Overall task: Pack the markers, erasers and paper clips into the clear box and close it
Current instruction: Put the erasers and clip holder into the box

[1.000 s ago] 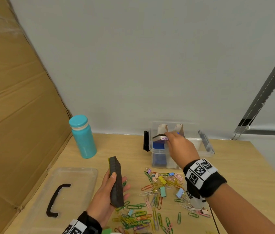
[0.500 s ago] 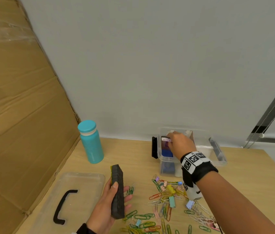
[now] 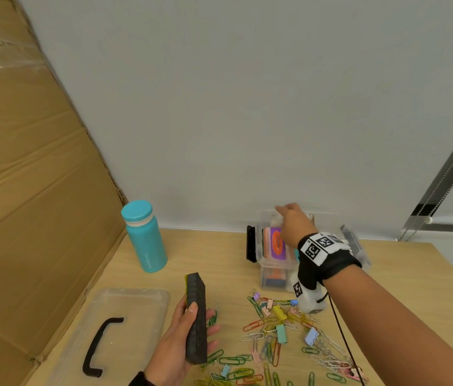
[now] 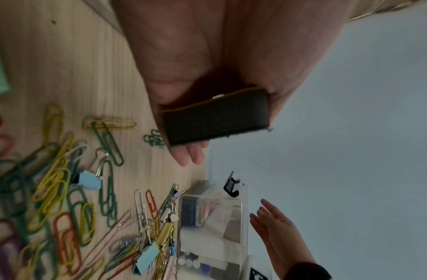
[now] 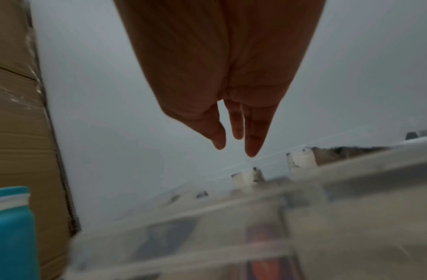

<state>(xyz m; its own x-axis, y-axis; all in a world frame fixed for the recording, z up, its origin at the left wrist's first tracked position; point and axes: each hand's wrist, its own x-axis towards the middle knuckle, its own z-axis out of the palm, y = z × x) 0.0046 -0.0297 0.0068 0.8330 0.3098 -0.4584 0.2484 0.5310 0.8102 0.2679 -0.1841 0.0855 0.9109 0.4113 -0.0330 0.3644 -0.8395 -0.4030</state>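
Observation:
My left hand [image 3: 180, 341] [image 4: 207, 79] grips a long black felt eraser [image 3: 196, 316] [image 4: 216, 117] with a yellow back, held above the table near its front. The clear box [image 3: 272, 263] [image 4: 212, 227] [image 5: 255, 217] stands open at the back by the wall, with erasers inside, one with an orange and purple face [image 3: 275, 243]. My right hand [image 3: 292, 221] [image 5: 234, 121] [image 4: 277, 227] hovers over the box with straight fingers, holding nothing. Several coloured paper clips and binder clips [image 3: 278, 330] [image 4: 71, 199] lie scattered on the table in front of the box.
The clear lid [image 3: 114, 330] with a black handle [image 3: 100, 346] lies flat at the front left. A teal bottle [image 3: 144, 238] [image 5: 10, 233] stands left of the box. A cardboard sheet [image 3: 25, 162] leans along the left side. The wall is just behind the box.
My right hand set the eraser it carried down into the box, let go and rose with fingers straight. The left hand kept holding the black eraser.

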